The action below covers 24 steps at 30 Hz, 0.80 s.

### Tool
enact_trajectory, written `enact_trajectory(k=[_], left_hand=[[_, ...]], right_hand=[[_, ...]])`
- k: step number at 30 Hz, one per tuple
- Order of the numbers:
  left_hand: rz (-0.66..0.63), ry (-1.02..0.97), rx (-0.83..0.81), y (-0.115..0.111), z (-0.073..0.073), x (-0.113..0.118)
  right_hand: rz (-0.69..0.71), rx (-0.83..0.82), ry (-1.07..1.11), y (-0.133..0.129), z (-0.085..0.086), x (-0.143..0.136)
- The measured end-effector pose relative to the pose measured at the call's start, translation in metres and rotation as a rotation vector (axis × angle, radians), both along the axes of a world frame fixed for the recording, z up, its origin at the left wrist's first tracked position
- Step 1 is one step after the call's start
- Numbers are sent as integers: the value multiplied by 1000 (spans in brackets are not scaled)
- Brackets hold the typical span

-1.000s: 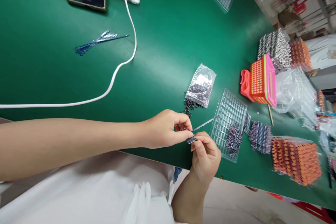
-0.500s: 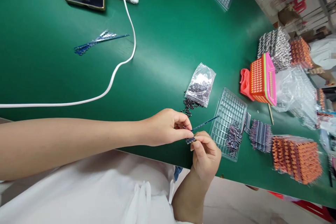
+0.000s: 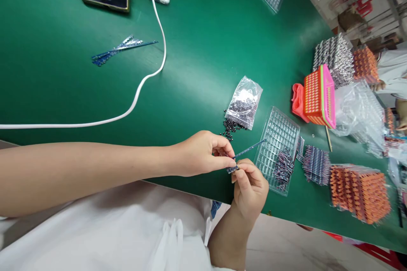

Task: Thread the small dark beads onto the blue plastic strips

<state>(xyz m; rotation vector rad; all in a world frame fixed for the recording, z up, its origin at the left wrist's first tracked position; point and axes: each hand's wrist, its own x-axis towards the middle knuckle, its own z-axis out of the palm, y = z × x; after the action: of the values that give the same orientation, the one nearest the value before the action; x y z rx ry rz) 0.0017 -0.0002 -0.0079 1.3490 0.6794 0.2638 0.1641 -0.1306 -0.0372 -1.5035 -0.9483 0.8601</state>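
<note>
Cluster of small dark-blue pieces (image 3: 232,170) is pinched between the fingertips of both hands, over the green tabletop (image 3: 193,80) near its edge. A narrow blue strip (image 3: 249,149) juts from the fingers toward the clear plastic compartment tray (image 3: 269,135). The cluster looks very light, fairly stiff and probably fragile, so a gentle fingertip hold at its ends seems best. The left hand (image 3: 203,154) comes in with its forearm nearly level, thumb and index finger closed on one end; the right hand (image 3: 251,187) rises from below, gripping the other. Beyond lie tiny dark beads (image 3: 230,128), touching a clear plastic bag (image 3: 244,103).
</note>
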Motion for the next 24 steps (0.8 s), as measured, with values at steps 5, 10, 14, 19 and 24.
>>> enact_trajectory(k=[5,10,14,19,24], left_hand=[[-5,6,37,0,1,0],[-31,20,56,0,1,-2],[-69,29,58,2,3,-2],[-119,13,93,5,3,-3],[-154,15,97,5,1,-4]], right_hand=[[7,2,3,0,0,0],[25,-15,-17,-1,-1,1],[55,-16,18,-2,-1,2],[103,-64,49,-2,0,5],[154,-77,134,-2,-3,8]])
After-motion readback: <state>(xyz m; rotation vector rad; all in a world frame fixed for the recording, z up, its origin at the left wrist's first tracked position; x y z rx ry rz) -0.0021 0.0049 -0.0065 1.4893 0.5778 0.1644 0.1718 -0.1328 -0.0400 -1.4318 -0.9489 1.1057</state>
